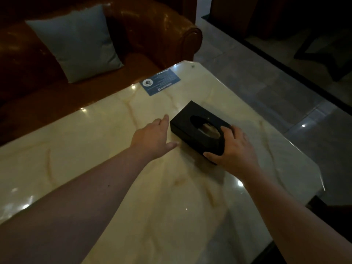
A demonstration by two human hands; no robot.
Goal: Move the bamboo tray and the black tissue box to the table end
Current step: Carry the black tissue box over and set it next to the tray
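Black rectangular tissue box [200,130], centre right of frame on the glossy cream marble table [95,159], long axis running upper left to lower right. Right hand [234,149] clasps its near end; left hand [152,136], fingers spread, lies just beside its left side. Bamboo tray not in view.

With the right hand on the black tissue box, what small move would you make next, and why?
Probably bring the left hand onto the black tissue box: only the right hand grips its near end, while the left hovers open beside it.
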